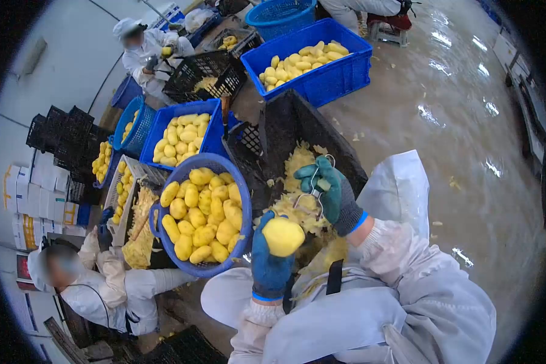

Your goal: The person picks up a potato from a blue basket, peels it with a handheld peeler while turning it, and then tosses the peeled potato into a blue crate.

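My left hand (269, 267), in a blue-green glove, is closed round a smooth yellow fruit (284, 237) that looks like a peeled mango. Just above and to its right, my right hand (335, 197) grips a metal-framed peeler (317, 208); the blade cannot be made out. The peeler is apart from the fruit. Beneath both hands, pale yellow peelings (299, 165) lie in a container lined with black plastic (290, 115). Close to my left hand stands a round purple-blue basket (246, 221) full of similar yellow fruit.
Two blue crates (337, 85) (215, 130) of yellow fruit stand beyond the basket. A co-worker (103, 285) sits at left beside a white crate (115, 188); another person (142, 57) works at the back near a black crate (191, 64). Wet floor (424, 121) stretches right, with scattered peel.
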The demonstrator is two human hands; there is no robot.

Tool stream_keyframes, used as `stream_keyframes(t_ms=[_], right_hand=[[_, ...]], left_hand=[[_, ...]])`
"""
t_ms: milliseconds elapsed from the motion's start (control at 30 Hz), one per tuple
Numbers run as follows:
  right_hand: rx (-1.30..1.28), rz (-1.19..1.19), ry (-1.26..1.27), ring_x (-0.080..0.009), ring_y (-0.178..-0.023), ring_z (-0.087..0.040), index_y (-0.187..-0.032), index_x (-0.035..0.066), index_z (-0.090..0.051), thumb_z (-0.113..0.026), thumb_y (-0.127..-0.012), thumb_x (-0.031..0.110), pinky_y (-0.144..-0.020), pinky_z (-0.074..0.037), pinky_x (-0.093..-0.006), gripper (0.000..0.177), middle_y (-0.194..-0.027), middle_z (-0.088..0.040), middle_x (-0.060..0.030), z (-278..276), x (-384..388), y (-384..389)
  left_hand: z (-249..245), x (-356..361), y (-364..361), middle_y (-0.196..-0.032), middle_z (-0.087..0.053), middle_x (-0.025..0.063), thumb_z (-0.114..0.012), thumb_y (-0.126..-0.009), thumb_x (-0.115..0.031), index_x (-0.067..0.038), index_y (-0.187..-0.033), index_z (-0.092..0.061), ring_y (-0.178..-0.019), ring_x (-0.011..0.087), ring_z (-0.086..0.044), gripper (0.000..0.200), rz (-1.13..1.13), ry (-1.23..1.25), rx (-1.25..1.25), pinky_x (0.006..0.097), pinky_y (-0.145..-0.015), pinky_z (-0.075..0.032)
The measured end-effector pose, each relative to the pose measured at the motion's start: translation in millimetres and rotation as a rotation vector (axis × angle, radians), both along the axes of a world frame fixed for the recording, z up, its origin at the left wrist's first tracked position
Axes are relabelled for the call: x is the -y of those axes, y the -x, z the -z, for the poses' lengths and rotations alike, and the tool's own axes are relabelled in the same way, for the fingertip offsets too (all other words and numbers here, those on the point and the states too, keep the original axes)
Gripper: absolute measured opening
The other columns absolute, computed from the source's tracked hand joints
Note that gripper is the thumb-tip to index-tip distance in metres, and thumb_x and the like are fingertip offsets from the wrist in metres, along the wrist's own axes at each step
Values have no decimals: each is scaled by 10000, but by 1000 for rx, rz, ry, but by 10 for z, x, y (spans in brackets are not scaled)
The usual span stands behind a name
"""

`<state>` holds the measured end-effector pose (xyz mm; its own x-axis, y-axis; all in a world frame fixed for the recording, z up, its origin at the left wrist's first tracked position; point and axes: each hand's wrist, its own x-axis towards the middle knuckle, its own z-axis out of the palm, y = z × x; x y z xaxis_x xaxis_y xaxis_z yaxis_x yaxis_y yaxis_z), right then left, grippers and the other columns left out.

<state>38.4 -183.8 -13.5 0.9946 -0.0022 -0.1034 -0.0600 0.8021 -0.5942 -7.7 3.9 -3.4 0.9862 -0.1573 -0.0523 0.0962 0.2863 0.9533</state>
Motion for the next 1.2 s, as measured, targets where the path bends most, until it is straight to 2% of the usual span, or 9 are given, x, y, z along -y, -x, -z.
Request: stream_keyframes(t_ms=[100,233,367,433,533,633,767,900,1200], right_hand=[[293,145,516,-217,-827,-657,-1014,11,-604,-431,-1016,384,-775,-561,-352,411,-983,-666,-138,-4,-300,140],[19,4,-128,-218,-861,-664,-1067,23,-591,-480,-994,386,-793,-553,-353,386,-977,-668,-132,-58,-15,-129],[27,-138,175,-218,-835,-657,-980,32,-604,-487,-991,390,-762,-561,-369,376,-925,-670,-116,-319,-292,96],[-33,-109,10,-138,-790,-636,-1052,10,-630,-477,-992,423,-735,-532,-281,445,-935,-692,-92,-89,-237,-64],[138,16,-249,-153,-830,-639,-1090,4,-618,-468,-995,401,-762,-537,-290,434,-959,-691,-110,-92,-211,-77],[173,51,381,-149,-823,-629,-1039,11,-637,-457,-995,409,-754,-537,-294,438,-946,-690,-100,-297,-395,130],[-108,18,96,-148,-796,-639,-993,-12,-665,-428,-1004,427,-736,-534,-294,499,-955,-686,-105,-176,5,-192],[57,-78,246,-134,-772,-640,-1007,1,-650,-463,-989,449,-698,-537,-279,486,-898,-675,-79,-358,-368,100],[-38,-200,56,-121,-763,-606,-971,1,-659,-487,-997,357,-693,-506,-266,396,-941,-663,-65,-61,-358,-98]], left_hand=[[30,-3,48,-1348,-505,130,-537,-959,-384,-31,-1407,-406,-1223,277,-513,585,17,377,-231,455,-1034,-426],[16,1,53,-1298,-550,138,-537,-956,-380,-46,-1383,-439,-1194,269,-529,551,-31,484,-341,481,-1029,-419],[-63,39,131,-1256,-578,150,-543,-946,-390,-57,-1341,-481,-1153,271,-551,521,46,-750,237,461,-975,-460],[-92,16,127,-1241,-584,153,-546,-939,-403,-65,-1324,-497,-1128,274,-565,515,115,-1032,376,446,-931,-488],[2,-24,237,-1226,-589,144,-523,-933,-443,-86,-1306,-511,-1109,289,-571,517,42,-768,211,435,-863,-515],[-15,-29,216,-1205,-592,136,-495,-936,-464,-99,-1297,-518,-1094,303,-570,514,72,-682,287,440,-827,-520],[-127,67,157,-1056,-621,132,-505,-925,-473,-94,-1276,-534,-950,299,-605,516,-29,-622,110,426,-750,-512],[15,-23,79,-1033,-628,138,-474,-927,-499,-84,-1296,-522,-917,297,-612,558,10,-977,611,413,-723,-498],[92,-127,57,-1011,-665,83,-729,-786,-172,-27,-1170,-594,-888,226,-638,433,81,-1100,741,389,-757,-517]])
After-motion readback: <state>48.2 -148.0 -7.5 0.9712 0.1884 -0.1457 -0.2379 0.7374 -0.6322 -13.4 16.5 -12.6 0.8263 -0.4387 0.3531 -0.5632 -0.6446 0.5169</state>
